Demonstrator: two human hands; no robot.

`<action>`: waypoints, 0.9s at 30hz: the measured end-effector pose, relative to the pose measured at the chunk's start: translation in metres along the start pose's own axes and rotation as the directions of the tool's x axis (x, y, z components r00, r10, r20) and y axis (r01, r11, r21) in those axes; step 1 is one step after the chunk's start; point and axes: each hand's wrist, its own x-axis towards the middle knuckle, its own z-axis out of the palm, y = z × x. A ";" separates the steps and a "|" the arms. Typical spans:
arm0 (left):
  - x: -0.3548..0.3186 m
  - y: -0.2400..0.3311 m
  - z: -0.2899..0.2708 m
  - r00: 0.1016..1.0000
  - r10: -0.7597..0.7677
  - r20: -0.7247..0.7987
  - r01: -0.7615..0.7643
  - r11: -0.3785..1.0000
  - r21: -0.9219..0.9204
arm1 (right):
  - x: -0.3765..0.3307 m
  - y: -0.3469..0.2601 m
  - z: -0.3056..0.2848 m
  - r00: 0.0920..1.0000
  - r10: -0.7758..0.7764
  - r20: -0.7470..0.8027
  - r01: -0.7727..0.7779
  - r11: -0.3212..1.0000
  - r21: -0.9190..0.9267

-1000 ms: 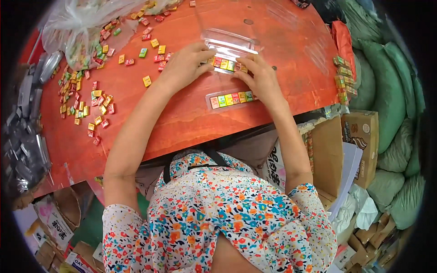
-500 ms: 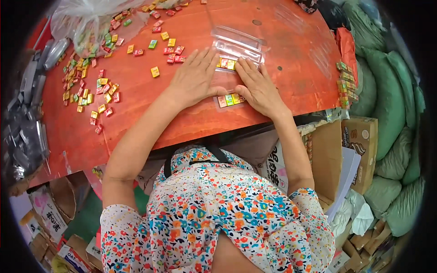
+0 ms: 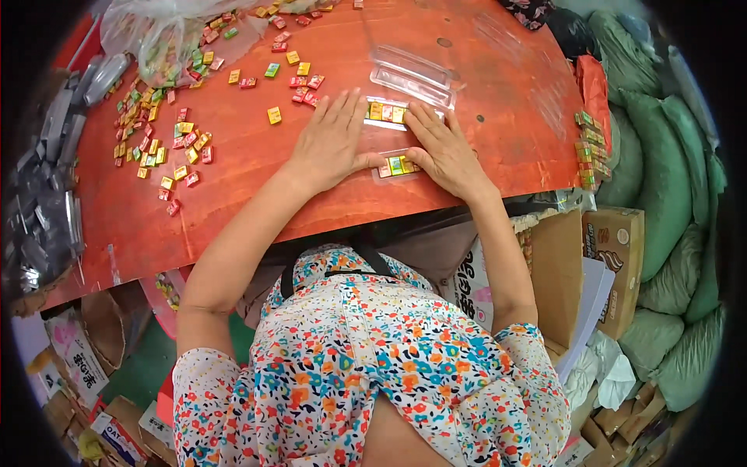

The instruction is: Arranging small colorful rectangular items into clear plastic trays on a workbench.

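Note:
Both hands lie over the orange-red tabletop at the two ends of a pair of clear plastic trays. My left hand (image 3: 325, 148) is open, fingers stretched flat beside the left end of the farther tray, its thumb tip at the nearer tray. My right hand (image 3: 449, 152) is also open, fingers extended over the farther tray's right end and thumb at the nearer tray's right end. A row of small yellow and pink boxes (image 3: 387, 112) sits in the farther tray. In the nearer tray (image 3: 378, 178) lie pink, green and yellow small boxes (image 3: 398, 166). The fingers partly cover both trays.
Beyond my hands lie clear trays without boxes (image 3: 411, 74). Many loose small boxes (image 3: 187, 148) are scattered leftward, near a clear plastic bag (image 3: 156, 35). Stacked small boxes (image 3: 593, 152) stand at the right edge, with green sacks (image 3: 661, 171) and a carton (image 3: 618, 268) beyond.
The fingers of my left hand have drawn slightly left, so more of the farther tray's row shows. My right hand stays nearly in place. The whole view has shifted a little.

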 end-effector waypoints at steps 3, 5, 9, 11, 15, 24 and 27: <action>0.002 0.006 0.001 1.000 -0.017 0.001 0.017 1.000 0.019 | -0.001 0.000 0.000 1.000 0.013 0.003 -0.013 1.000 -0.008; 0.003 0.008 -0.003 0.999 -0.024 0.036 0.022 0.999 0.031 | -0.002 0.001 0.000 1.000 0.006 -0.010 -0.006 1.000 -0.008; 0.000 0.008 0.002 0.999 -0.039 0.009 0.039 0.999 0.025 | -0.004 0.000 -0.001 1.000 0.006 0.005 -0.006 1.000 -0.007; -0.003 0.010 0.002 0.999 -0.035 -0.022 0.036 0.999 0.029 | -0.006 0.000 0.000 1.000 -0.012 -0.021 0.012 1.000 -0.025; 0.001 0.020 -0.012 0.996 0.066 -0.052 -0.065 0.998 0.014 | -0.006 -0.005 -0.001 0.999 -0.048 -0.023 0.048 0.999 0.001; -0.022 0.054 -0.002 0.997 -0.038 -0.060 0.031 0.993 -0.118 | -0.011 -0.013 -0.022 0.996 -0.087 0.009 0.087 0.996 0.034; -0.019 0.054 0.001 0.995 -0.069 -0.077 0.060 0.992 -0.114 | 0.033 -0.030 -0.036 0.976 -0.126 -0.177 0.141 0.987 0.074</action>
